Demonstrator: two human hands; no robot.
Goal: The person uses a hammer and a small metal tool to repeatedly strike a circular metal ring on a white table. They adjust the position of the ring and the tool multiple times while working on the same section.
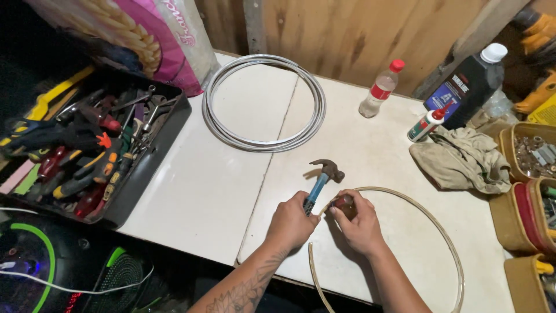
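Blue-handled hammer point(322, 180) in L hand point(291, 221); R hand point(358, 223) pinching wooden hoop point(450, 246).

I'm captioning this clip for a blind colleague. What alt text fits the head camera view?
Seen from above, a left hand grips a claw hammer while the right hand pinches a small dark piece against a thin wooden hoop on a white table. A coiled metal ring, tool tray, rag and bottles lie around.
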